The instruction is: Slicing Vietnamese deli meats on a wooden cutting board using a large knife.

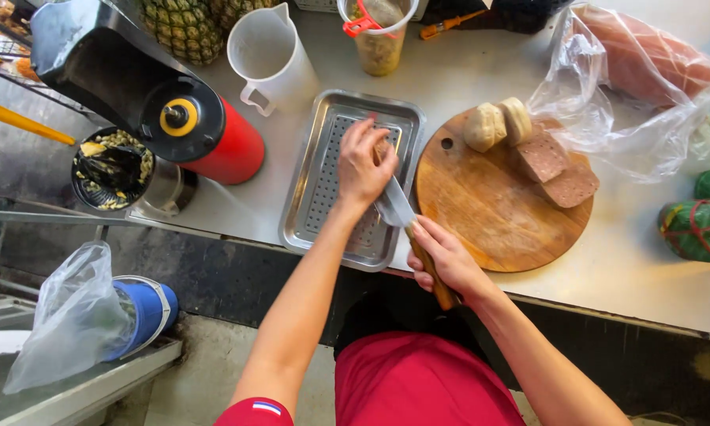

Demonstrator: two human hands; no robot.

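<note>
Both hands are busy over the perforated steel tray [312, 170]: the left hand [360, 162] pinches a small slice of meat [382, 148], the right hand [447, 260] grips a wooden-handled knife [398, 209]. With the blade just beside those fingers, a slip could nick them.

The tray [308, 197] was shiny perforated metal, and the knife [406, 221] had a bright steel blade and a smooth brown wooden handle. The round cutting board [489, 221] was matt, worn wood. The surface [465, 75] looked like dull brushed metal. The jug [270, 55] was cloudy white plastic; thin, glossy, crinkled clear plastic formed the bag [631, 87]. The canister [233, 146] looked glossy red.
</note>
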